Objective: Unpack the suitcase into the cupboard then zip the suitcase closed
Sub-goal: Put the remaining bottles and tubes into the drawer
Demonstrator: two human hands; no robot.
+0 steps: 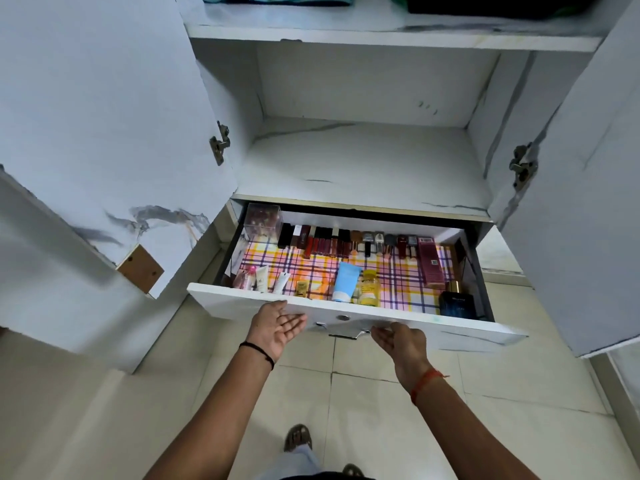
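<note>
Two doors stand open on the cupboard (363,29); the middle shelf (360,157) is bare; suitcase not in view. Below it, the drawer (346,311) is pulled out, cosmetics lined on a checked liner. Left hand (278,327) and right hand (401,341) sit at the drawer front, fingers straight, holding nothing. Risk: a hard shove shut could topple the yellow bottle (369,291) and blue tube (344,282), or nip fingertips.
</note>
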